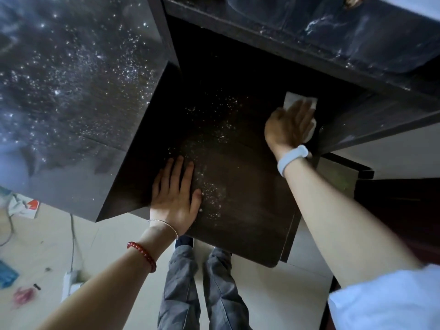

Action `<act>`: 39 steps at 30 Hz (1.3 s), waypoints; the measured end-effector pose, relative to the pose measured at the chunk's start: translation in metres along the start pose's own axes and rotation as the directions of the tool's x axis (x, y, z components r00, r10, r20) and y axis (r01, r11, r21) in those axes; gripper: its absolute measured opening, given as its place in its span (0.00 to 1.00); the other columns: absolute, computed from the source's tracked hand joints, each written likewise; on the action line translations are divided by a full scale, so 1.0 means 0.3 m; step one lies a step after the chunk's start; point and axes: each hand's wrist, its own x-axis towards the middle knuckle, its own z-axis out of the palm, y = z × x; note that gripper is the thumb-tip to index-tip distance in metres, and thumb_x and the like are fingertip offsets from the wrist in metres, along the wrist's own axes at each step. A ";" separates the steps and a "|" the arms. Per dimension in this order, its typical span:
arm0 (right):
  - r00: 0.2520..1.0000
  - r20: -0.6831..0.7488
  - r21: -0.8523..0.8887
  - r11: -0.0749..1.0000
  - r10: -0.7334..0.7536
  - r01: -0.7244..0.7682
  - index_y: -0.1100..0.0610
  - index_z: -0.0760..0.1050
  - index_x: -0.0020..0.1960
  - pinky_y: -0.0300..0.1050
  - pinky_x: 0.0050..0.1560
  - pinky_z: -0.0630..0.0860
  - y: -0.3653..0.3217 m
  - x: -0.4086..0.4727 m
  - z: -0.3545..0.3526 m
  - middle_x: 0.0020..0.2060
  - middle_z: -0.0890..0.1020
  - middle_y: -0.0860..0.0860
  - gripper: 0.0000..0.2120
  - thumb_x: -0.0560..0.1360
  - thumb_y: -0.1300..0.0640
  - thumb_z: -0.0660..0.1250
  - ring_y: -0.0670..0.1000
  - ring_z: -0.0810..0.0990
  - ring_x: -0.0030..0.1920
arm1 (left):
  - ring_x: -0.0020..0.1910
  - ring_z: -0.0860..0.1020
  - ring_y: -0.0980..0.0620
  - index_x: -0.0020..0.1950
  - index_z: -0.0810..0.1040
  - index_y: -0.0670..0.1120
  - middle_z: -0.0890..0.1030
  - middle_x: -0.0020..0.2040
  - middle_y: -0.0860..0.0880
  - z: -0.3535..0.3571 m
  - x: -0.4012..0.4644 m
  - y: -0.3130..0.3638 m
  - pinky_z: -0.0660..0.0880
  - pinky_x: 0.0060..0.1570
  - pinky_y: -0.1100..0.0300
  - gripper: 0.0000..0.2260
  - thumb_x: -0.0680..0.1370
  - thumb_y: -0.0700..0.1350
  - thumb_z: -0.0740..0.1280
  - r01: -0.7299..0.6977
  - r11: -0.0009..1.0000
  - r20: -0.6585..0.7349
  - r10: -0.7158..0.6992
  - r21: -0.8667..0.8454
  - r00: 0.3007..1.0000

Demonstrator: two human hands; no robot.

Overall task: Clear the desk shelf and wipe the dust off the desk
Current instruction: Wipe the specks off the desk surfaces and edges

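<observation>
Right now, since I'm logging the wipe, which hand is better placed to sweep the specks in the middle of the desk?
Right. The right hand presses the white cloth on the desk; the left hand lies flat, bare, beside the specks.

No legible text anywhere.

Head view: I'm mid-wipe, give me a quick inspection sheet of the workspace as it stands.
Surface: dark desk, with white dust speckled across its middle and front left.
Job's things: white cloth at the desk's back right, under the right hand.
Clutter: blue item and pink item on the floor, left.
Hands: left hand flat on the desk, front left; right hand presses the cloth, fingers straight.
Cables: cable and power strip on the floor, left.
Surroundings: dusty side unit left; smeared shelf above.
</observation>
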 end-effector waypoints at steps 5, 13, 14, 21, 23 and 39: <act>0.727 0.257 -0.105 0.729 -0.637 0.676 0.56 0.48 0.75 0.48 0.73 0.36 -0.078 -0.168 0.134 0.76 0.48 0.51 0.25 0.79 0.54 0.50 0.51 0.41 0.75 | 0.69 0.57 0.42 0.69 0.62 0.41 0.67 0.69 0.37 0.003 0.000 -0.005 0.52 0.65 0.48 0.26 0.75 0.53 0.52 -0.013 1.000 0.005 0.013 0.006 1.000; 0.649 0.389 -0.200 0.628 -0.654 0.752 0.54 0.46 0.75 0.45 0.72 0.36 -0.050 -0.021 0.050 0.76 0.46 0.50 0.25 0.80 0.54 0.48 0.49 0.41 0.75 | 0.70 0.56 0.42 0.70 0.60 0.41 0.65 0.70 0.38 0.005 -0.003 -0.004 0.51 0.66 0.48 0.26 0.75 0.53 0.51 -0.017 0.999 0.023 0.016 0.030 1.000; 0.701 0.363 -0.208 0.680 -0.613 0.703 0.55 0.46 0.75 0.46 0.72 0.37 -0.095 0.006 0.067 0.76 0.46 0.50 0.25 0.80 0.54 0.49 0.50 0.41 0.75 | 0.70 0.56 0.42 0.71 0.60 0.42 0.65 0.71 0.38 0.007 -0.004 -0.005 0.51 0.66 0.48 0.26 0.76 0.53 0.50 -0.013 1.000 0.024 0.012 0.026 1.000; 0.514 0.405 -0.143 0.503 -0.756 0.853 0.55 0.50 0.75 0.45 0.71 0.36 -0.164 -0.120 0.142 0.76 0.49 0.50 0.26 0.79 0.56 0.52 0.49 0.43 0.75 | 0.70 0.57 0.42 0.69 0.63 0.41 0.66 0.70 0.38 -0.002 -0.002 -0.005 0.51 0.67 0.49 0.26 0.75 0.53 0.51 -0.024 1.000 0.018 0.024 0.005 1.000; 0.350 0.491 -0.044 0.378 -0.798 0.925 0.54 0.51 0.74 0.39 0.69 0.33 -0.104 -0.122 0.094 0.75 0.50 0.49 0.24 0.79 0.57 0.51 0.46 0.43 0.74 | 0.70 0.57 0.42 0.69 0.64 0.41 0.66 0.70 0.38 -0.004 -0.003 -0.004 0.51 0.67 0.50 0.26 0.75 0.53 0.52 -0.022 1.000 0.014 0.022 0.014 1.000; 0.704 0.243 -0.219 0.670 -0.667 0.710 0.54 0.52 0.74 0.45 0.71 0.39 -0.082 -0.030 0.098 0.76 0.51 0.51 0.24 0.78 0.56 0.48 0.50 0.45 0.75 | 0.70 0.57 0.42 0.70 0.61 0.41 0.65 0.70 0.38 -0.001 -0.003 -0.005 0.52 0.66 0.48 0.26 0.75 0.53 0.51 -0.031 0.999 0.003 0.031 0.008 1.000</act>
